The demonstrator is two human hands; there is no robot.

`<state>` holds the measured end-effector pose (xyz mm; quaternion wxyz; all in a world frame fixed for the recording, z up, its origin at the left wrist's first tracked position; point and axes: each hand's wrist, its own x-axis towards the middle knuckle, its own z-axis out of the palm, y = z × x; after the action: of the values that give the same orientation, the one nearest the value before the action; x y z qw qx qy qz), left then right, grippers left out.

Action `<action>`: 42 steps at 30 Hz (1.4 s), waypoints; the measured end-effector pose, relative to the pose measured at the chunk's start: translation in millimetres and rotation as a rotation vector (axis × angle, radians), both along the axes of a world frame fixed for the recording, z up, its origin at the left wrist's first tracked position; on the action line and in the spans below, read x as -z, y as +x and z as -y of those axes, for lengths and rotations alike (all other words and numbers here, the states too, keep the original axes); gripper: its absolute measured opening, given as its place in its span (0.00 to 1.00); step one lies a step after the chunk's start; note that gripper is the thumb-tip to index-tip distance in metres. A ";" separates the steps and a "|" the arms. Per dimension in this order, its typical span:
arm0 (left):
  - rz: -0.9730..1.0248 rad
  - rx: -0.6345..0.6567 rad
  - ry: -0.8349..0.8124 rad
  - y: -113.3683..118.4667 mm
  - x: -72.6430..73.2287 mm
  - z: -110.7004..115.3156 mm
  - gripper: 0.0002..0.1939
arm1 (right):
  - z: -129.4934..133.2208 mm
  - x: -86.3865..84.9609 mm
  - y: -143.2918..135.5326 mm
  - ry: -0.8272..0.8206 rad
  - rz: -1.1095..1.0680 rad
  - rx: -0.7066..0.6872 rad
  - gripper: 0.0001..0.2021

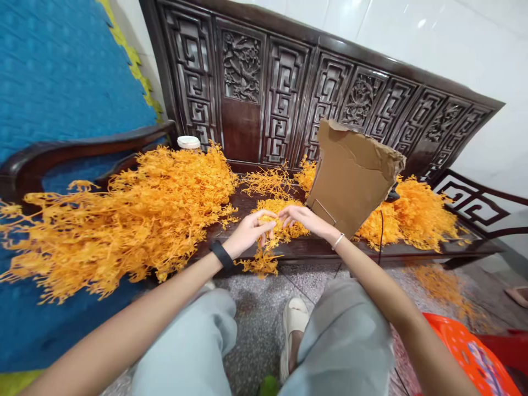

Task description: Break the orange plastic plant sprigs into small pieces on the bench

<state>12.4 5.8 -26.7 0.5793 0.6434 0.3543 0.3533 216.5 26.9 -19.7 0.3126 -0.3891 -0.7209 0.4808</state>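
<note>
My left hand [254, 230], with a black band at its wrist, is closed around part of an orange branching piece [262, 261] that hangs below it at the bench's front edge. My right hand [297, 215], with a bracelet, reaches in from the right, its fingers bent and the tips close to the left fingertips. Whether the right fingertips pinch a strand is too small to tell. Behind and under both hands lies a small orange pile [274, 206]. A much larger orange heap [165, 203] spreads over the bench to the left.
A cardboard sheet [350, 176] stands tilted on the dark wooden bench [247, 201], right of my hands. Beyond it is another orange heap [424, 214]. A white lid [188, 142] shows at the back left. A red stool [466, 352] stands lower right; blue mats [70, 71] are left.
</note>
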 end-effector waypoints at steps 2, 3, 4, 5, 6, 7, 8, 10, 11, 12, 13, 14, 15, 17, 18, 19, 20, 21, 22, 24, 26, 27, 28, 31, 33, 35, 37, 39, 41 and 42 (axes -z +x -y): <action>0.031 -0.005 0.010 2.3 -1.9 1.1 0.12 | 11.7 -4.7 -6.2 -0.029 -0.012 -0.079 0.18; 0.042 -0.013 0.009 3.1 -2.9 1.8 0.12 | 15.1 -5.3 -8.4 -0.035 -0.024 -0.069 0.19; 0.050 -0.022 0.007 3.9 -3.7 2.5 0.12 | 16.9 -5.2 -10.0 -0.039 -0.043 -0.039 0.18; 0.056 -0.027 0.004 4.6 -4.5 3.2 0.12 | 17.4 -4.6 -11.2 -0.042 -0.067 -0.004 0.17; 0.060 -0.027 0.002 5.3 -5.0 3.9 0.13 | 16.9 -3.8 -12.0 -0.041 -0.094 0.026 0.15; 0.065 -0.024 0.000 6.0 -5.5 4.5 0.13 | 15.7 -3.1 -12.4 -0.041 -0.122 0.044 0.14; 0.072 -0.023 0.001 6.6 -6.0 5.0 0.13 | 14.3 -2.6 -12.5 -0.039 -0.145 0.048 0.13; 0.087 -0.028 0.002 7.6 -7.3 5.7 0.13 | 11.7 -2.9 -12.4 -0.028 -0.169 0.036 0.12; 0.097 -0.033 0.000 7.9 -8.1 5.8 0.12 | 10.9 -3.7 -12.1 -0.017 -0.171 0.027 0.11; 0.112 -0.041 -0.004 8.0 -9.0 5.8 0.12 | 10.4 -4.8 -11.9 -0.002 -0.169 0.022 0.11; 0.130 -0.050 -0.014 8.0 -10.0 5.6 0.11 | 10.3 -6.3 -11.6 0.016 -0.163 0.021 0.10; 0.151 -0.057 -0.029 7.7 -10.9 5.2 0.11 | 10.5 -8.0 -11.3 0.034 -0.154 0.024 0.09; 0.175 -0.062 -0.044 7.3 -11.5 4.8 0.10 | 11.1 -9.7 -11.1 0.046 -0.144 0.026 0.09; 0.222 -0.068 -0.070 6.3 -11.9 3.8 0.08 | 12.7 -13.1 -10.8 0.052 -0.123 0.023 0.08; 0.238 -0.067 -0.078 5.9 -11.6 3.5 0.08 | 13.7 -14.6 -10.7 0.052 -0.113 0.020 0.07; 0.248 -0.064 -0.082 5.8 -11.1 3.3 0.07 | 14.5 -15.8 -10.7 0.052 -0.105 0.014 0.07; 0.247 -0.056 -0.082 5.9 -10.5 3.3 0.07 | 15.1 -16.6 -10.8 0.058 -0.100 0.009 0.06; 0.238 -0.047 -0.081 6.4 -9.9 3.5 0.07 | 15.5 -17.0 -11.0 0.070 -0.096 0.005 0.05; 0.224 -0.039 -0.078 7.1 -9.3 3.7 0.08 | 15.7 -17.1 -11.2 0.084 -0.094 0.001 0.04; 0.196 -0.027 -0.069 9.0 -8.6 4.2 0.09 | 15.3 -16.3 -11.9 0.105 -0.090 -0.006 0.03; 0.173 -0.029 -0.070 10.5 -8.5 4.5 0.09 | 14.9 -14.7 -13.1 0.110 -0.089 -0.006 0.03; 0.164 -0.032 -0.076 10.8 -8.6 4.5 0.09 | 14.9 -14.0 -13.9 0.105 -0.096 0.000 0.02; 0.155 -0.036 -0.082 10.7 -8.8 4.5 0.10 | 15.1 -13.3 -14.8 0.097 -0.108 0.009 0.02; 0.148 -0.046 -0.082 9.2 -9.8 5.3 0.11 | 16.3 -12.0 -18.4 0.062 -0.145 0.037 0.03; 0.158 -0.044 -0.074 8.2 -10.7 6.5 0.11 | 16.7 -11.5 -21.0 0.039 -0.158 0.036 0.05; 0.182 -0.059 -0.065 8.2 -11.6 7.9 0.11 | 16.0 -10.8 -23.0 0.016 -0.175 0.012 0.06; 0.217 -0.082 -0.057 9.2 -12.0 8.9 0.12 | 14.4 -10.4 -23.8 -0.002 -0.201 -0.015 0.07; 0.254 -0.098 -0.060 10.6 -11.7 9.4 0.12 | 12.9 -10.9 -23.2 -0.013 -0.211 -0.046 0.08; 0.275 -0.087 -0.076 11.4 -11.0 9.4 0.13 | 12.1 -12.5 -21.2 -0.030 -0.189 -0.103 0.08; 0.288 -0.076 -0.084 11.6 -10.7 9.3 0.13 | 11.9 -13.5 -19.9 -0.046 -0.173 -0.143 0.09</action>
<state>24.0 -3.5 -16.0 0.6366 0.5475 0.3063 0.4486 196.6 14.9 -6.2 0.3296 -0.3008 -0.7059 0.5501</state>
